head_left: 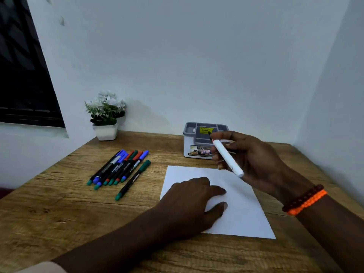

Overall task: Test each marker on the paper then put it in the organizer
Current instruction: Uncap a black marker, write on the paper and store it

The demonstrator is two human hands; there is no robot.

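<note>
Wooden bench [59, 213] grain runs across the near foreground, bare and open on the left in front of the markers. Nearest the viewer, the left forearm reaches in from the lower left, and the left hand [194, 201] lies palm down on the white paper [246, 209], fingers relaxed and spread, grasping nothing, pressing the sheet's left half. The paper lies slightly skewed, its near right corner close to the bench's front right area, with bare wood along its right edge up to the side wall.

Above the paper's far right part, the right hand [250, 156] is raised off the sheet, its wrist wearing a dark bead bracelet and an orange cord band [307, 201]. Its fingers pinch a white marker [227, 157], which slants with its dark tip up toward the organizer and its blunt end down over the paper, not touching it.

Left of the paper, well apart from it, a cluster of markers [120, 168] with green, blue and red caps lies side by side, one green-capped marker [134, 179] a little separate on the right.

Farther back, the grey organizer [192, 138] stands just behind the right hand, partly hidden by it. A white potted plant [106, 117] sits at the far left against the wall.
</note>
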